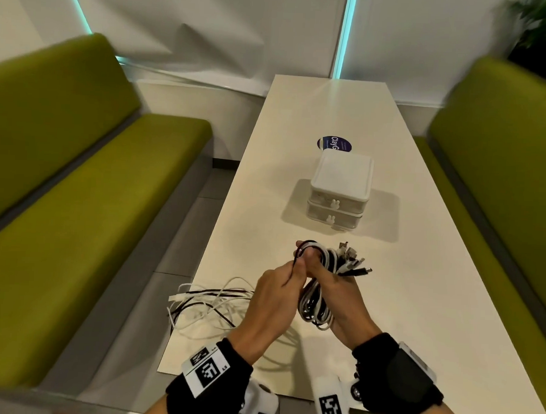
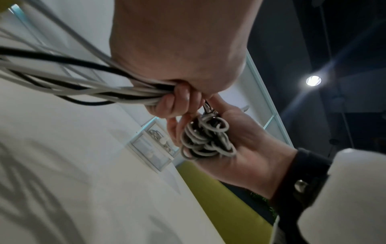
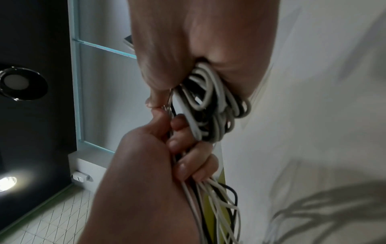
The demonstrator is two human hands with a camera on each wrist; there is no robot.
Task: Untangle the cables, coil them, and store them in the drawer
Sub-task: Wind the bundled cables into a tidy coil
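Cables (image 1: 316,302) held over white table (image 1: 418,291), green benches (image 1: 78,198).

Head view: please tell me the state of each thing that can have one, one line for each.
coiled bundle: wound in loops, gripped by right hand.
loose cables: uncoiled, spread on table, running into left hand.
left hand: gripping the strands.
drawer unit: both drawers closed.
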